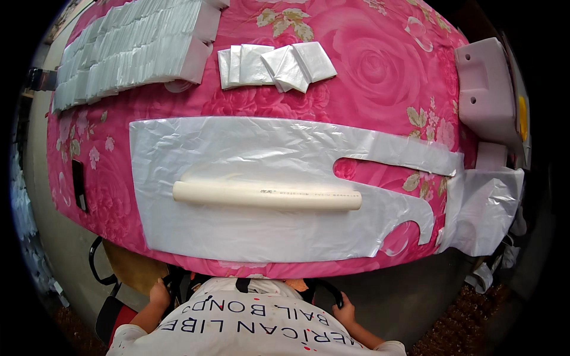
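Below the near table edge, my left hand (159,295) is closed around a black chair armrest (172,283). On the other side of my body, my right hand (344,311) grips the other black armrest (330,291). Both hands are away from the tabletop. In front of me a white plastic carrier bag (249,237) lies spread flat, its handle ends pointing right. Across the middle of it rests a cream plastic pipe (267,196), lying nearly level from left to right.
Several folded white bags (276,64) overlap at the far middle. Dense rows of folded bags (136,50) fill the far left. A dark flat object (79,185) lies near the left edge. More white bags (484,207) overhang the right edge, near a pale foam block (487,89).
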`<state>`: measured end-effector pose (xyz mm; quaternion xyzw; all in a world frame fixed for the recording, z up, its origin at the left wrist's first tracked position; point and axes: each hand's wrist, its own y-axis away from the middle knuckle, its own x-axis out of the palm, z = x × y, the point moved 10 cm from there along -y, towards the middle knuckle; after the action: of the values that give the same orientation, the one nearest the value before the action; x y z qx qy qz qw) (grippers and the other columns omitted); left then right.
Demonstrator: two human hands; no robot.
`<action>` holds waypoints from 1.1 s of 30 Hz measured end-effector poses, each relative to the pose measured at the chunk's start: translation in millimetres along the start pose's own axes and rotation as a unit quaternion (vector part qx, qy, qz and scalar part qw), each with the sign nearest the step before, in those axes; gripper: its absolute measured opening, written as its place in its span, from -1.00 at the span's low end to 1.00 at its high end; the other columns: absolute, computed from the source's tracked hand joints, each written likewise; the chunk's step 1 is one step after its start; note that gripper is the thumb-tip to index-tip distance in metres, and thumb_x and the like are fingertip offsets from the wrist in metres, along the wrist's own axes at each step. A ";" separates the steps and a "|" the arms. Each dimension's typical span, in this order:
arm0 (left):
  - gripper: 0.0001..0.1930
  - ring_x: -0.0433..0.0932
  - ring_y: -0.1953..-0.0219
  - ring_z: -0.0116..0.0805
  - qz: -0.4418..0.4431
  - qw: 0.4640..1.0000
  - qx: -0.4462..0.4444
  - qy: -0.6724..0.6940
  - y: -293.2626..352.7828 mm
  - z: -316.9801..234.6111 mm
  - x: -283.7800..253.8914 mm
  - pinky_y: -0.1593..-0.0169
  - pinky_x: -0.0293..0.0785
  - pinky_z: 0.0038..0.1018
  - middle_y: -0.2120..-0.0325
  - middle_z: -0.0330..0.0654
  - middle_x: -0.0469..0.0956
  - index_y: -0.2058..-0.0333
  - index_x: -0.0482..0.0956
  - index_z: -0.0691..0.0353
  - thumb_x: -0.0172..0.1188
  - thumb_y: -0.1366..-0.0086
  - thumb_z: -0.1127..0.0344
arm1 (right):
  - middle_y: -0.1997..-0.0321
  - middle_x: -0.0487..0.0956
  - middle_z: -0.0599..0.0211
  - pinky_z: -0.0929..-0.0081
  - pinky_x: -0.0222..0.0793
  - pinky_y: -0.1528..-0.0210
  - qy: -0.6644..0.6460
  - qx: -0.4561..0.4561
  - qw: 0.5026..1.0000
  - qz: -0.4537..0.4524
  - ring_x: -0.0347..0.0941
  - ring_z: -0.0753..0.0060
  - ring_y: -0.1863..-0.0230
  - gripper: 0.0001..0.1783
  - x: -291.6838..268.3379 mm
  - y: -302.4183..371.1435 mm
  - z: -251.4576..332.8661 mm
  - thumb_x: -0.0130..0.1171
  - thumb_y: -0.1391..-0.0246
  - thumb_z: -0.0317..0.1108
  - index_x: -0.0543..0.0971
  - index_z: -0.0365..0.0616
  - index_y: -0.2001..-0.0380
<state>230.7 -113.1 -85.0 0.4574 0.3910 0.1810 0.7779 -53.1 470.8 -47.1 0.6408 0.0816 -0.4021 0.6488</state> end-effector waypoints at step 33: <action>-0.70 0.54 0.29 0.01 -0.156 0.979 0.127 0.013 -10.8 -20.6 -48.1 0.18 0.46 -0.20 0.42 0.08 0.56 0.28 0.49 0.32 0.16 -0.02 0.28 | 0.57 0.56 0.20 0.53 0.38 0.55 0.018 0.036 0.998 0.043 0.47 0.45 0.63 -0.37 1.5 -23.4 23.6 0.14 0.17 -0.36 0.36 -0.25 -0.08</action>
<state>183.7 -137.7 -78.5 0.4837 0.4871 0.0122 0.7270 -76.5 452.4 -62.0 0.6741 0.0510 -0.3644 0.6404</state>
